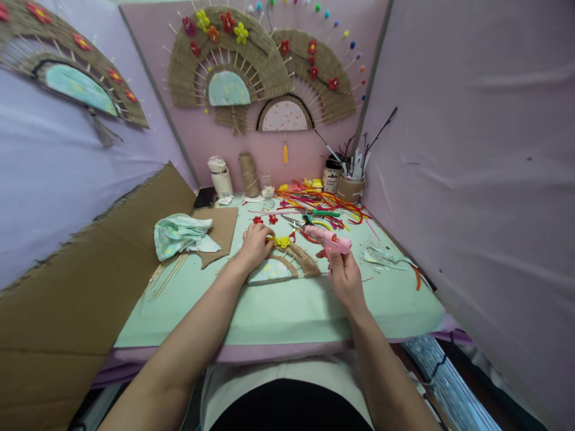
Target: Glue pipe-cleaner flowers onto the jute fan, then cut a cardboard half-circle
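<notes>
A small twine fan with a pale blue floral half-circle lies on the table before me. My left hand rests over its upper left, fingers curled down and closed beside a yellow pipe-cleaner flower. A bit of red and yellow shows at those fingertips, but what they pinch is mostly hidden. On the right, my right hand is wrapped round the handle of a pink hot glue gun, its nozzle pointing left above the table. Two red flowers lie beyond my left hand.
Pliers and a heap of coloured pipe cleaners lie behind the glue gun. Crumpled floral cloth and cardboard are at left. A twine spool, white bottle and stick holder line the back. Finished fans hang behind.
</notes>
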{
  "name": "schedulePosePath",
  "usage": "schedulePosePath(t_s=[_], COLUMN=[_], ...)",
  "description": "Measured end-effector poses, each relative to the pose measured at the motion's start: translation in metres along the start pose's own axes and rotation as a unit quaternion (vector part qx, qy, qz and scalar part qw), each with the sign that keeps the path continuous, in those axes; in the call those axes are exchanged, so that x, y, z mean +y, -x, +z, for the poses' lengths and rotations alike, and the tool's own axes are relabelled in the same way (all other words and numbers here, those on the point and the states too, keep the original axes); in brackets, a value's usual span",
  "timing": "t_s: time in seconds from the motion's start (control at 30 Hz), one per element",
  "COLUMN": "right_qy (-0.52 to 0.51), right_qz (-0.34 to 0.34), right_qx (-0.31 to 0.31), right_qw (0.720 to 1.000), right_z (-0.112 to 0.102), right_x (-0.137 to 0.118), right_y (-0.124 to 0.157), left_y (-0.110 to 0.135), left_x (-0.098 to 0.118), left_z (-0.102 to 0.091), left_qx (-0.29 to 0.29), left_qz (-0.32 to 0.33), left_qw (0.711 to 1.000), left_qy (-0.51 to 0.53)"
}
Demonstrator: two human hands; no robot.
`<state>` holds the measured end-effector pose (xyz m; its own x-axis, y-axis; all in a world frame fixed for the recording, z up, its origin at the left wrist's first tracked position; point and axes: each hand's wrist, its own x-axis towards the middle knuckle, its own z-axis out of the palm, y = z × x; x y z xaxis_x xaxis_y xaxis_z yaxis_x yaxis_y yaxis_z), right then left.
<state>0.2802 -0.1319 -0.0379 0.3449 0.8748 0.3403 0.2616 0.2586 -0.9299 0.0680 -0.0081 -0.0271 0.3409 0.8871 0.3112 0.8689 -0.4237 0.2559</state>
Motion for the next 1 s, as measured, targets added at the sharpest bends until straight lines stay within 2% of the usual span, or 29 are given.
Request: schedulePosePath(t_s=[0.13, 0.33, 0.5, 1.0], right_qy=[-0.003, -0.007, -0.005, -0.004], right_qz=[0.003, -0.001, 0.004, 0.005], right_qx=[-0.003, -0.003, -0.002, -0.004], right_qw=[1.0, 1.0, 1.0, 1.0], right_z=[0.0, -0.001, -0.001, -0.001], right_x=[0.001, 0.002, 0.002, 0.004], right_y=[0.0, -0.001, -0.001, -0.002], left_y=[-0.006, -0.021, -0.025, -0.032], left_x=[0.001, 0.003, 0.004, 0.01], left_z=[-0.004, -0.009, -0.006, -0.012], left_qx=[0.003, -0.076, -0.085, -0.117], left_qz=[-0.039, -0.076, -0.097, -0.098], left_qw=[0.999, 0.994, 0.991, 0.986], left_qy=[0.008, -0.02, -0.038, -0.067])
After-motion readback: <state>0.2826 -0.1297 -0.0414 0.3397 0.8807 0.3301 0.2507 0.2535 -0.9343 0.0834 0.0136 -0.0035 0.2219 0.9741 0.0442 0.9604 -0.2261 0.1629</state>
